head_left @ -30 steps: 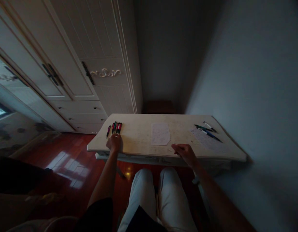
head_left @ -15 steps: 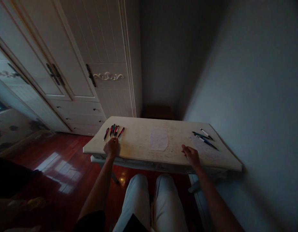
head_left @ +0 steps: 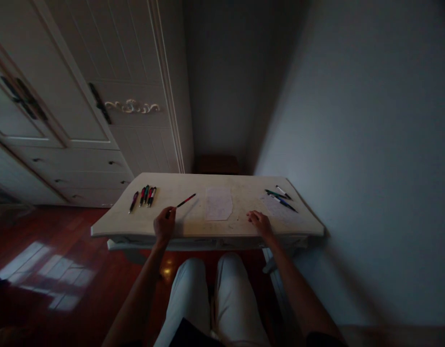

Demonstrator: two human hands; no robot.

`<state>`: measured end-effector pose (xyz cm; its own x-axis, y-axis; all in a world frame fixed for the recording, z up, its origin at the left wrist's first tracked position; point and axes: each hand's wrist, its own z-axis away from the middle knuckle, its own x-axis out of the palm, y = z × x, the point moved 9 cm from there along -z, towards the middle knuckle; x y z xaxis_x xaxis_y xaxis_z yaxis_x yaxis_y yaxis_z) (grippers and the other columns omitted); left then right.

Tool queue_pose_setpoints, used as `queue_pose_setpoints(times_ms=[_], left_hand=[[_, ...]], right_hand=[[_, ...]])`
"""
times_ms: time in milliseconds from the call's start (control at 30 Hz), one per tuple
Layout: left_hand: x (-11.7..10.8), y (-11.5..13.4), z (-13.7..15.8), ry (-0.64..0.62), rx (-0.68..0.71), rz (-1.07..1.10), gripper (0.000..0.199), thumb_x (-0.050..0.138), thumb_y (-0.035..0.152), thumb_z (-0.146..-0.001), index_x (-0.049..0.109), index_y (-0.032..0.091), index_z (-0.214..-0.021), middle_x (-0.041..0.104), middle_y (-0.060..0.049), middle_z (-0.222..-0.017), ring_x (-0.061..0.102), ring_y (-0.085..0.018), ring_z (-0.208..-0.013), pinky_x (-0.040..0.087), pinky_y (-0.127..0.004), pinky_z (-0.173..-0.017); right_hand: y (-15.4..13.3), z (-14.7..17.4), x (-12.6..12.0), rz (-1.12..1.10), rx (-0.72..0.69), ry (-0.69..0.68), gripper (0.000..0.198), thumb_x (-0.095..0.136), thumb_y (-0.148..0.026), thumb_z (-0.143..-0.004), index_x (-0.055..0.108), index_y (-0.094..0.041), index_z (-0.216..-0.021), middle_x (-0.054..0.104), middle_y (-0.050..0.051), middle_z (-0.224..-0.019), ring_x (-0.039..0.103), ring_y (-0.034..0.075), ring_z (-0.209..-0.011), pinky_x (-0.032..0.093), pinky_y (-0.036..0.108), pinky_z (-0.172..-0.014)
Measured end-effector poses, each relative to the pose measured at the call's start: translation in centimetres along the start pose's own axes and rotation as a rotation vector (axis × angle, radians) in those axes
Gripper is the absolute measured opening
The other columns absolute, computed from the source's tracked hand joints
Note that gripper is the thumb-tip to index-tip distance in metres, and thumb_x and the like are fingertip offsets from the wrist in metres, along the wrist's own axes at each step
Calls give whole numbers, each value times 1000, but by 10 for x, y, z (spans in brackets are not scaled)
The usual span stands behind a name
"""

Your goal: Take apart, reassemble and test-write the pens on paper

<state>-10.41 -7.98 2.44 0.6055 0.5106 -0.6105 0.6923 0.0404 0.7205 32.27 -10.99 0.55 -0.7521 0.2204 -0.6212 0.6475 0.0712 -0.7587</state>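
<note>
A slim red-and-black pen [head_left: 186, 200] is pinched in the fingers of my left hand [head_left: 164, 224], just above the desk and left of the sheet of paper [head_left: 218, 204]. Its far end slants up toward the paper. My right hand [head_left: 259, 221], loosely curled, rests at the desk's front edge right of the paper; nothing shows in its fingers. Several pens [head_left: 147, 195] in red, green and black lie side by side at the left, with a purple-and-black pen [head_left: 133, 202] a little apart.
On the right of the white desk [head_left: 186, 180], several pens [head_left: 283, 202] lie on and beside a second sheet [head_left: 280, 212]. A pale wardrobe [head_left: 136, 140] stands behind on the left. A wall [head_left: 370, 168] bounds the right side. My knees are under the desk.
My left hand has drawn one pen away from the left group and carried it right, toward the paper. My right hand stays near its place. The view has turned to the right.
</note>
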Motion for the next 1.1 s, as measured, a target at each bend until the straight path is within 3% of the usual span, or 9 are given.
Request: queue_pose_setpoints(times_ms=[133,233,400,633,1100], left_hand=[[30,34,23,-50,38,126,30,54,40,-85,72,17,-93,71,-5,-72,65,-17,-68,43,-24,-65],[50,53,33,-89,50,186,30,54,39,-84,72,17,-92,71,-5,-72,64,-17,-68,44,-23,-64],[74,68,39,-155,69,266,30,55,39,-84,73,16,-91,71,-4,-73,63,-16,-67,44,-23,-64],[74,56,36,-135,53,297,31,55,40,-85,73,15,-91,72,-5,-75,64,-16,-68,45,-23,-64],[72,67,46,-155,113,272,30,56,40,-84,74,16,-89,71,-5,-70,64,-16,-64,42,-22,-60]], right_hand=[[-6,-2,6,131,-2,-61,37,43,-40,-91,70,-16,-91,72,8,-82,65,19,-80,46,27,-78],[-18,-4,15,270,-5,-108,30,57,-33,-86,68,-16,-108,72,9,-98,65,19,-89,47,27,-82],[-65,-7,46,474,-218,-262,35,58,-33,-90,65,-17,-121,65,10,-117,62,18,-102,45,26,-87],[-100,-9,80,755,-489,-437,29,56,-39,-93,74,-19,-102,68,10,-109,61,21,-102,43,28,-86],[-121,-21,98,986,-552,-642,29,53,-30,-89,77,-17,-95,74,14,-104,69,25,-95,46,28,-72]])
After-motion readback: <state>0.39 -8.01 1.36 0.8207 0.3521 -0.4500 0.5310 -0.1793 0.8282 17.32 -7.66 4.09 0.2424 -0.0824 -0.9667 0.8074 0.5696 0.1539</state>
